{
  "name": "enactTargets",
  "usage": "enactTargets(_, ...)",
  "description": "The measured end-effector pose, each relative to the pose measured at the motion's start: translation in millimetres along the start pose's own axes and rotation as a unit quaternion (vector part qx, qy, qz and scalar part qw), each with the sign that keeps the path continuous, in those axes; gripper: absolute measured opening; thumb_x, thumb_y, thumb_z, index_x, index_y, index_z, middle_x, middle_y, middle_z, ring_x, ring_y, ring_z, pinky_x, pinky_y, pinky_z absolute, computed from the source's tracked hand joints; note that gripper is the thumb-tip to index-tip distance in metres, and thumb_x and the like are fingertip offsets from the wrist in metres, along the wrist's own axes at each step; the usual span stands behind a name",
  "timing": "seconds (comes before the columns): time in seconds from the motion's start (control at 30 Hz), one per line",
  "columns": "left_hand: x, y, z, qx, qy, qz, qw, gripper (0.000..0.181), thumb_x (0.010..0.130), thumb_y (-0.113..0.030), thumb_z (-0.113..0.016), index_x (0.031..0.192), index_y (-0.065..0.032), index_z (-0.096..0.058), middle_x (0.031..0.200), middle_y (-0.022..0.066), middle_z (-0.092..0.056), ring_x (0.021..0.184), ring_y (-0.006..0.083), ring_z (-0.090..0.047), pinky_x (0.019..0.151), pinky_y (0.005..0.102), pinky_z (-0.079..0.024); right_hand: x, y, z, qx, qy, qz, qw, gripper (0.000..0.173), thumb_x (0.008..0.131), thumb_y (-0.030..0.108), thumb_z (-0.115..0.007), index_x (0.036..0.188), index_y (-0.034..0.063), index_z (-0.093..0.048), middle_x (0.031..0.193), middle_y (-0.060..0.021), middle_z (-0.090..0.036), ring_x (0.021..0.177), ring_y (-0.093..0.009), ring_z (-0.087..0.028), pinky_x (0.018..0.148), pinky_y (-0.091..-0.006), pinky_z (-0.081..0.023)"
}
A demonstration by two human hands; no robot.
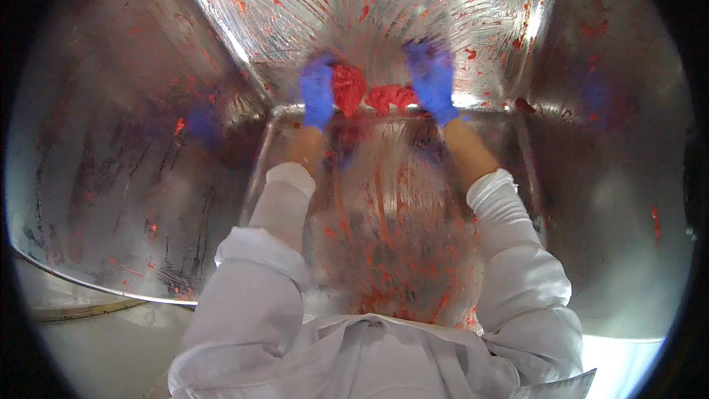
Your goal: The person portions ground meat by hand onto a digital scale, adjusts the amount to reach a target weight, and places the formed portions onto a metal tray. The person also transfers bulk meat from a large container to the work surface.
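Note:
My left hand point(317, 90), in a blue glove, is against the left side of a lump of red, raw-looking ground meat point(349, 89). Its fingers are blurred, so I cannot tell whether they grip the lump or only press on it. Smaller red pieces point(386, 98) lie between the hands along the fold where the metal floor meets the near wall. By the right end of these pieces is my right hand point(433, 80), also gloved in blue. Dark red smears cover its blurred fingers, and its palm side is hidden.
Both hands reach inside a deep stainless steel container whose floor point(399, 16) bears curved red smears and scraps. Tall metal walls rise on the left point(127, 177), the right point(604, 188) and the near side point(388, 221). The left wall's rim point(111, 290) curves at lower left.

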State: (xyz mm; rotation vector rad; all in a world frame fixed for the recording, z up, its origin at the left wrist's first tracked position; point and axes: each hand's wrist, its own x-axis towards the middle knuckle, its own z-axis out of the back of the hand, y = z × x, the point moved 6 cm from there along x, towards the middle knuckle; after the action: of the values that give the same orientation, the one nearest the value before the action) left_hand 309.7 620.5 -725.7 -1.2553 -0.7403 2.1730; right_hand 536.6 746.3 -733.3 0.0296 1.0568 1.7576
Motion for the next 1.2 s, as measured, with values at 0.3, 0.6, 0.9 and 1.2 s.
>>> enactTargets(0.3, -47.6, 0.5, -47.4, 0.048, 0.418, 0.097, 0.902, 0.043, 0.092, -0.033, -0.046, 0.124, -0.0050, -0.051, 0.117, 0.0154, -0.056, 0.108, 0.0273, -0.053, 0.095, 0.0347, -0.039, -54.4, 50.4, -57.0, 0.170, 0.324, -0.175, 0.914, 0.049, 0.084, 0.049, -0.050, 0.119, 0.0146, -0.056, 0.116, -0.0164, -0.057, 0.106, -0.038, -0.052, 0.090, -0.0411, -0.043)
enactTargets(0.6, -199.6, -167.5, 3.2, -0.325, 0.409, 0.359, 0.773, 0.038, 0.092, -0.031, -0.049, 0.121, -0.0057, -0.054, 0.117, 0.0064, -0.058, 0.102, 0.0144, -0.055, 0.090, 0.0292, -0.043, -133.2, 119.7, 50.1, 0.171, 0.523, -0.002, 0.835, 0.045, 0.091, 0.038, -0.041, 0.115, 0.0040, -0.058, 0.105, -0.0112, -0.062, 0.090, -0.023, -0.061, 0.076, -0.0370, -0.049)
enactTargets(0.9, -342.3, -387.7, 221.5, -0.262, 0.339, 0.096, 0.899, 0.049, 0.092, -0.036, -0.049, 0.132, -0.0114, -0.038, 0.121, 0.0032, -0.052, 0.098, 0.0125, -0.054, 0.072, 0.0298, -0.051, -183.3, 420.0, 232.2, 0.343, 0.571, -0.116, 0.737, 0.042, 0.093, 0.033, -0.042, 0.124, 0.0051, -0.047, 0.118, -0.0127, -0.056, 0.098, -0.026, -0.061, 0.069, -0.0468, -0.055)
enactTargets(1.2, -535.6, -439.5, 582.3, -0.131, -0.155, -0.334, 0.920, 0.052, 0.090, -0.022, -0.054, 0.135, -0.0077, -0.035, 0.131, 0.0094, -0.043, 0.120, 0.0172, -0.040, 0.102, 0.0325, -0.033, -280.7, 851.9, 221.0, 0.387, 0.428, 0.245, 0.779, 0.047, 0.087, 0.032, -0.056, 0.123, 0.0026, -0.048, 0.113, -0.0103, -0.058, 0.101, -0.022, -0.057, 0.071, -0.0349, -0.053)
